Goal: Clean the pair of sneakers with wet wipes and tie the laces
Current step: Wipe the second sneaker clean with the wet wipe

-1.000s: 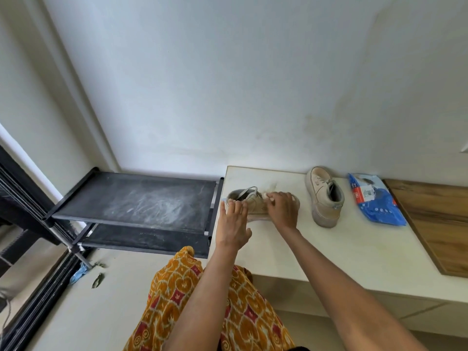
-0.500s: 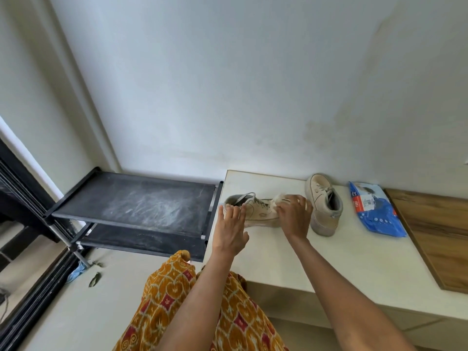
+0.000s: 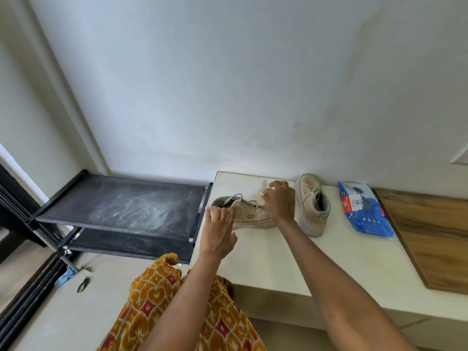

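It looked like a home, likely an entry or utility corner: a plain painted wall (image 3: 228, 84) with stains, a low white tabletop (image 3: 291, 262), a dusty black shoe rack (image 3: 121, 206) beside it, and a tiled floor (image 3: 63, 312) by a dark sliding-door track (image 3: 22, 295).

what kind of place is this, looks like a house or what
Most likely a home, perhaps near an entry or balcony door. A dusty black shoe rack stands beside a low white ledge against a plain painted wall, and a pack of wet wipes lies on the ledge.
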A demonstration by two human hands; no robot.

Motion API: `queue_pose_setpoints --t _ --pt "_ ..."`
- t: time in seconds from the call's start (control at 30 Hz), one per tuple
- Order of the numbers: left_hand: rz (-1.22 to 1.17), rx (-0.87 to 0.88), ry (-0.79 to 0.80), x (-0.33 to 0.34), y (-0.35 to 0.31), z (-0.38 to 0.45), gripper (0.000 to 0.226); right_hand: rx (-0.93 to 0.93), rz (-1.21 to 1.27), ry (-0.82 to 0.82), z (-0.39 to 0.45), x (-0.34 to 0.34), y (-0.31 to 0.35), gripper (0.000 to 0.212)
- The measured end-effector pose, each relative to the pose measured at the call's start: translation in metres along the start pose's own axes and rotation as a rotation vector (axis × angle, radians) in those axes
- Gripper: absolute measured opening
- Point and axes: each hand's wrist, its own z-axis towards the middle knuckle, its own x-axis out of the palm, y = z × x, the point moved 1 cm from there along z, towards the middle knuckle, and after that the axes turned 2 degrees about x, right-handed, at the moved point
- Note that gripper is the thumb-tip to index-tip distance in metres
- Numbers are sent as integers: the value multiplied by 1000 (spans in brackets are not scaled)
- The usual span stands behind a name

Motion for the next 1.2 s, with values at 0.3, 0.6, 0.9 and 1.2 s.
queue_pose_setpoints --t 0.3,0.6,0.9,1.2 --pt "49 33 -145 12 4 2 75 -2 -253 58 -4 13 -35 17" --pt "34 45 -243 17 4 6 69 -232 -63 105 -19 7 -26 32" --pt "29 57 -265 20 5 5 69 -236 -136 133 -11 5 -19 23" --pt "20 86 -261 21 6 6 70 -60 -115 84 -25 -1 -49 30"
